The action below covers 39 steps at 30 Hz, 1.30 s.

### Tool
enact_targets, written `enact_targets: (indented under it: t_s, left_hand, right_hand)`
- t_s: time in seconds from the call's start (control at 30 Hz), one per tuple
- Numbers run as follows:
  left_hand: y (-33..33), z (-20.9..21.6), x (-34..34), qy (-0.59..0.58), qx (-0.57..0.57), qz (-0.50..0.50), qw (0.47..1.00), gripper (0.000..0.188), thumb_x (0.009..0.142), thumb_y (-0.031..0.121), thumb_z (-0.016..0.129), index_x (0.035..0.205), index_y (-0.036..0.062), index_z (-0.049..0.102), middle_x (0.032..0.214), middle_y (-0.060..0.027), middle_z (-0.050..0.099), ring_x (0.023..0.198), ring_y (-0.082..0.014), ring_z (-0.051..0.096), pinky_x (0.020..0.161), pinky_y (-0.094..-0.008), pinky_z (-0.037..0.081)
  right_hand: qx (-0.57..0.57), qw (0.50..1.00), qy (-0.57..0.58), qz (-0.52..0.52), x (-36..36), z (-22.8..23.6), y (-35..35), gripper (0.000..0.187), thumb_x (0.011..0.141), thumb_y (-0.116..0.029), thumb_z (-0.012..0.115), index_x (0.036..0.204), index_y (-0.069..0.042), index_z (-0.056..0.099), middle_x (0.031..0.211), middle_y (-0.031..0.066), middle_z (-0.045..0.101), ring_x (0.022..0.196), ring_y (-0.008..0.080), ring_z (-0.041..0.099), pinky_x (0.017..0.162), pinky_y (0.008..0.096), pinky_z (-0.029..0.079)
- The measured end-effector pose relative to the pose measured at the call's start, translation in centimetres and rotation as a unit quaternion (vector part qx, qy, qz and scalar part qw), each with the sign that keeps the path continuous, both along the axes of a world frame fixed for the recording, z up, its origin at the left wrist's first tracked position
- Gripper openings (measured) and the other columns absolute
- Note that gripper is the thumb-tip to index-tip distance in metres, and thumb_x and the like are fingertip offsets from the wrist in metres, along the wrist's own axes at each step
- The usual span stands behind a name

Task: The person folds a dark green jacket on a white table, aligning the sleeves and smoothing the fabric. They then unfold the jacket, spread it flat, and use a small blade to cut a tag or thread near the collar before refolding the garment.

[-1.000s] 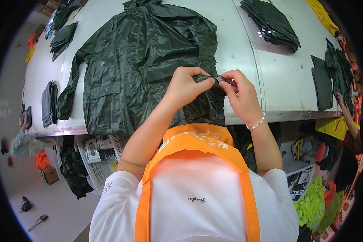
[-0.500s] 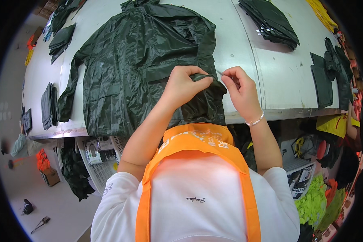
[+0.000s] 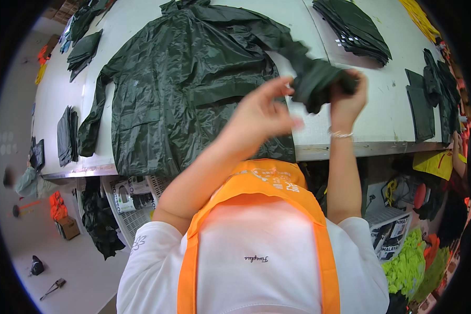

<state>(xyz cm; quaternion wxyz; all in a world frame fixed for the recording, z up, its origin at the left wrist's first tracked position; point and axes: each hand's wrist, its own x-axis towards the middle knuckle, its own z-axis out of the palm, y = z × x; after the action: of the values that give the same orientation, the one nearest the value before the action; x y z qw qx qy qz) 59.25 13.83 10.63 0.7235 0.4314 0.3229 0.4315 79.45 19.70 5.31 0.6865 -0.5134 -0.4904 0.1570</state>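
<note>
A dark green rain jacket (image 3: 178,89), shiny and creased, lies spread on the white table. Its right-hand sleeve (image 3: 316,78) is lifted off the table and bunched up, blurred by motion. My right hand (image 3: 350,97) is closed on the cuff end of that sleeve, and part of its fingers is hidden by the cloth. Just left of the bunched sleeve is my left hand (image 3: 264,118), smeared, with thumb and fingers apart and nothing visible in it. Flat on the left side rests the other sleeve (image 3: 95,115).
A stack of folded dark green garments (image 3: 353,31) sits at the far right of the table (image 3: 319,131). More folded pieces (image 3: 67,136) lie along the left, others (image 3: 419,107) at the right. White baskets (image 3: 128,222) stand under the table's front edge.
The right-hand sleeve has been raised and swung to the right, now in my right hand. My left hand has let go of it and opened.
</note>
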Motion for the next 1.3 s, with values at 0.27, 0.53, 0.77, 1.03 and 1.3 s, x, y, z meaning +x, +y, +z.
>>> enact_targets:
  t_s: [0.27, 0.53, 0.77, 1.03, 1.3]
  left_hand:
    - [4.8, -1.7, -1.6, 0.312, 0.439, 0.099, 0.837, 0.041, 0.065, 0.012, 0.083, 0.098, -0.0007, 0.061, 0.097, -0.0032, 0.059, 0.093, -0.0114, 0.053, 0.080, -0.0271, 0.046]
    - [6.9, -3.7, 0.1, 0.291, 0.201, 0.298, 0.887, 0.030, 0.070, 0.024, 0.072, 0.078, -0.0020, 0.061, 0.073, -0.0211, 0.064, 0.072, -0.0369, 0.065, 0.063, -0.0379, 0.049]
    - [7.6, -7.3, -4.8, 0.312, 0.202, 0.267, 0.889, 0.022, 0.077, 0.011, 0.071, 0.094, 0.0029, 0.059, 0.082, -0.0114, 0.066, 0.076, -0.0194, 0.062, 0.068, -0.0301, 0.048]
    - [-3.4, -4.4, 2.1, 0.369, 0.302, 0.060, 0.877, 0.026, 0.077, 0.016, 0.069, 0.089, -0.0032, 0.057, 0.080, -0.0256, 0.061, 0.076, -0.0449, 0.059, 0.067, -0.0445, 0.050]
    - [2.2, -2.9, -1.5, 0.459, 0.350, 0.331, 0.747, 0.014, 0.072, 0.003, 0.063, 0.066, -0.0012, 0.051, 0.055, -0.0072, 0.046, 0.052, -0.0100, 0.048, 0.049, -0.0267, 0.039]
  right_hand:
    - [-0.168, 0.948, 0.211, 0.167, -1.7, 4.0, -0.7, 0.015, 0.081, -0.004, 0.070, 0.094, 0.002, 0.065, 0.084, 0.0029, 0.066, 0.078, 0.0104, 0.058, 0.072, 0.0244, 0.047]
    - [-0.137, 0.980, 0.001, 0.144, -7.7, 3.6, -4.0, 0.026, 0.082, -0.002, 0.068, 0.107, -0.001, 0.063, 0.085, 0.0011, 0.063, 0.071, 0.0059, 0.055, 0.063, 0.0222, 0.046]
    - [-0.168, 0.956, -0.031, 0.238, -5.5, 1.4, -5.4, 0.028, 0.081, 0.000, 0.068, 0.109, 0.001, 0.064, 0.088, 0.0015, 0.065, 0.075, 0.0046, 0.056, 0.067, 0.0185, 0.045]
    - [-0.098, 0.985, -0.133, 0.043, -3.5, 0.6, -3.8, 0.017, 0.076, 0.004, 0.065, 0.077, -0.002, 0.049, 0.064, -0.0001, 0.045, 0.063, 0.0074, 0.040, 0.058, 0.0210, 0.038]
    - [-0.119, 0.990, -0.077, -0.002, -1.0, 0.2, -5.1, 0.025, 0.077, -0.001, 0.072, 0.073, -0.003, 0.048, 0.064, -0.0045, 0.045, 0.059, 0.0041, 0.037, 0.055, 0.0190, 0.033]
